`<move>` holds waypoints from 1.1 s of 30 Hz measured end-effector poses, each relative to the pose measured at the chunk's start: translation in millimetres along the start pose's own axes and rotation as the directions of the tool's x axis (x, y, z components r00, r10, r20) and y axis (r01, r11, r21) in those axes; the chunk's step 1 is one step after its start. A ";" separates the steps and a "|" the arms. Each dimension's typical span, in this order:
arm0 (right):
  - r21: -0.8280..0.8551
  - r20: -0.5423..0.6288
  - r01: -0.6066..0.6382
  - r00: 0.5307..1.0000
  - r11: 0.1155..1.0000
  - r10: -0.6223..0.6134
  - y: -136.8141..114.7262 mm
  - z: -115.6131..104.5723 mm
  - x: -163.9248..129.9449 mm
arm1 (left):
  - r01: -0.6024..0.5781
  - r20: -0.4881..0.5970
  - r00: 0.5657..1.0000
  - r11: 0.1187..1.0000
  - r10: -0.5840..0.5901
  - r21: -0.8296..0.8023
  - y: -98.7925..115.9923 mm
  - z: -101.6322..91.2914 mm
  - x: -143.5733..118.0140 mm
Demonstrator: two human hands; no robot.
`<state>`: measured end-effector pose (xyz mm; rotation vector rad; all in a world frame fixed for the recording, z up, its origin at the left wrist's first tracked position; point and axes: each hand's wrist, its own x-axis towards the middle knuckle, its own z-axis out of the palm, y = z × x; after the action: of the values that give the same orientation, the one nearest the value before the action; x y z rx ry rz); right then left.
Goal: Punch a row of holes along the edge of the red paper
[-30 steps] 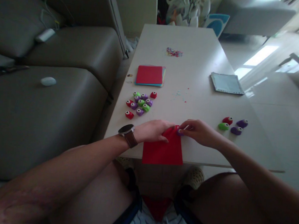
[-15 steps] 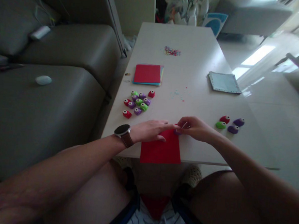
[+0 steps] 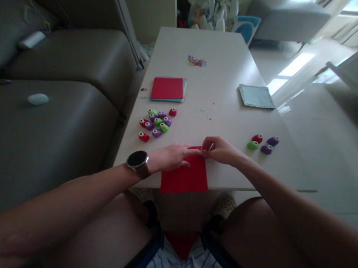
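Red paper sheet (image 3: pixel 184 176) is lying at the desk's (image 3: pixel 231 92) near edge, overhanging it. Left hand (image 3: pixel 169 156) is pressing flat on the sheet, fingers extended. Right hand (image 3: pixel 221 150) is pinching a small purple punch (image 3: pixel 203 155) at the sheet's 1 o'clock corner. More punches (image 3: pixel 157 123) are clustering at 10 o'clock; no containers are showing.

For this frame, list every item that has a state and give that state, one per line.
red sheet: flat, near edge overhanging the table
left hand: flat on the sheet
right hand: closed on a small purple punch at the sheet's far edge
paper stack: squared, red on top
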<state>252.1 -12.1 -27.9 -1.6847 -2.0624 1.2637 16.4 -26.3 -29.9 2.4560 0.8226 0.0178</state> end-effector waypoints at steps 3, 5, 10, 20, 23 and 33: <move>0.021 -0.001 0.003 1.000 1.000 -0.003 -1.7 2.6 0.7 | 0.017 0.009 1.000 1.000 -0.017 0.007 -1.5 1.8 0.6; 0.042 -0.005 -0.018 1.000 0.999 0.018 -1.6 3.5 2.5 | 0.030 0.011 0.999 0.999 -0.030 0.020 -1.5 2.3 0.9; 0.197 0.082 -0.082 0.994 0.977 0.067 -2.5 -0.7 4.2 | 0.031 0.001 1.000 0.999 -0.031 0.028 0.2 2.6 -0.8; 0.080 -0.009 -0.026 1.000 0.996 0.027 19.3 -29.7 -2.1 | 0.053 -0.072 0.996 0.998 -0.056 -0.045 -4.6 11.0 -5.3; -0.026 -0.057 0.037 0.998 0.999 -0.039 21.8 -30.3 -5.8 | 0.062 -0.072 0.995 0.996 -0.066 -0.065 -0.8 8.4 -5.3; -0.335 -0.097 0.150 0.976 0.930 -0.193 13.8 -26.2 -13.5 | 0.032 -0.049 0.998 0.999 -0.033 -0.019 -3.9 8.5 0.4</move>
<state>282.6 -11.3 -16.7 -1.6124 -2.3790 0.7704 16.0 -27.7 -39.1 2.4331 0.8801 0.0737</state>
